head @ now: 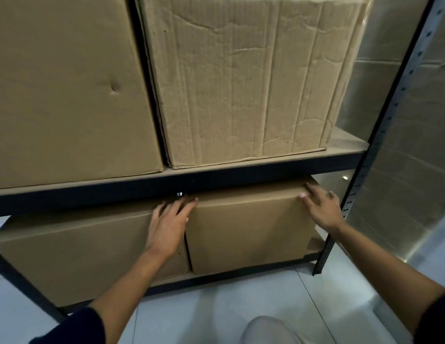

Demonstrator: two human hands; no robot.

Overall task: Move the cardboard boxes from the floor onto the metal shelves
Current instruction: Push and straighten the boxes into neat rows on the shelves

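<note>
- While nothing printed is showing on any face, four plain brown cardboard boxes are sitting on the metal shelves (167, 181), two above and two below.
- Farthest left on the upper shelf, the smooth upper box (65, 90) is standing with one small dent in its front, its top cut off by the frame.
- Below it, the lower left box (75, 254) is lying with its long axis running left to right along the lower shelf, its front facing the person.
- Over the seam between the two lower boxes, the left hand (167, 224) is lying flat, fingers straight and spread, the tips reaching up under the dark shelf beam; this grip is holding nothing, only pressing.
- Right of the seam, the lower right box (248, 232) is sitting just beside its neighbour, long axis also left to right, with its right end angled slightly outwards.
- Above it, the creased upper box (243, 80) is showing heavy vertical wrinkles and a worn left edge.
- At the lower right box's upper right corner, the right hand (320, 207) is resting with fingers extended, a loose grip touching the top edge.
- Furthest right, the slotted upright post (380, 135) is leaning across the pale wall, above a tiled floor (216, 301).
</note>
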